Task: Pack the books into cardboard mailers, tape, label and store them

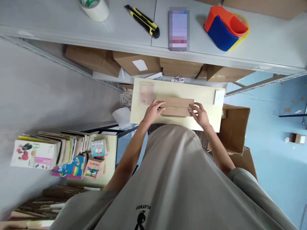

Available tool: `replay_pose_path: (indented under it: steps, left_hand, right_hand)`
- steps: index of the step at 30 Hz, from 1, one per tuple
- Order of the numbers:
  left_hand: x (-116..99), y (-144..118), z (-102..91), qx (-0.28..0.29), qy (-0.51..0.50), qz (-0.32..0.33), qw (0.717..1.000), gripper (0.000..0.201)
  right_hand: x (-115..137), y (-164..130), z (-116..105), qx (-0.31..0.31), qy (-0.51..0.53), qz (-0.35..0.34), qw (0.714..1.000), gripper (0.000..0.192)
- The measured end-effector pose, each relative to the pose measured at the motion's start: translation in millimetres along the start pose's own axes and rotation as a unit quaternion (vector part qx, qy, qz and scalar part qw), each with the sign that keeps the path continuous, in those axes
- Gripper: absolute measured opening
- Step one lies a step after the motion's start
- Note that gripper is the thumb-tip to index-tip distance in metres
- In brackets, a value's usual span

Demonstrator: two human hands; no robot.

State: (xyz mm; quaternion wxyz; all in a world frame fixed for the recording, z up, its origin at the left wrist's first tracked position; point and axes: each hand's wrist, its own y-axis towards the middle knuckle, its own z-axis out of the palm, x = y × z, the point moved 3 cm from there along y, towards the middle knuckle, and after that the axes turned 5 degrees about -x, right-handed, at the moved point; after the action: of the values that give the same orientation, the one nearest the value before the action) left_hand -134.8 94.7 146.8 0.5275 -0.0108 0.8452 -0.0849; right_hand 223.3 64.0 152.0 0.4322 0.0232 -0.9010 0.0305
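On the table (140,111), carton (177,111): central, flaps (176,101) meeting at a seam (177,106).
Left hand (152,112): pinch grip, carton's nine-o'clock end.
Right hand (201,116): pinch grip, three-o'clock end.
Step in hand: apparently flap alignment.
Next move: likely calls for holding both seam edges flush.
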Motion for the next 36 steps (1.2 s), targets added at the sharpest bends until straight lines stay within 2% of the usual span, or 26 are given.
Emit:
replay_pose_path:
  steps: [4,9,18,25,29,36]
  left_hand:
    - [3,4,6.9,-0.020,0.089,0.037,0.995,0.024]
    - [3,13,13.6,-0.055,0.060,0.015,0.997,0.020]
    - [10,22,13.7,-0.042,0.039,0.006,0.998,0.020]
    - [3,23,12.0,-0.052,0.058,-0.001,0.997,0.020]
    - [-1,22,7.6,-0.078,0.040,0.023,0.996,0.021]
    - [10,17,15.6,-0.069,0.028,0.011,0.997,0.015]
  right_hand:
    - [-2,2,5,-0.037,-0.014,-0.002,0.999,0.077]
    - [-8,10,7,-0.049,-0.016,0.023,0.998,0.072]
    - [-12,15,4,-0.038,0.008,0.016,0.999,0.076]
    - [-8,18,1,-0.045,0.023,0.020,0.999,0.077]
    - [-4,16,-4,-0.065,0.015,0.007,0.998,0.074]
    - [-17,14,11,-0.036,0.021,-0.002,0.999,0.075]
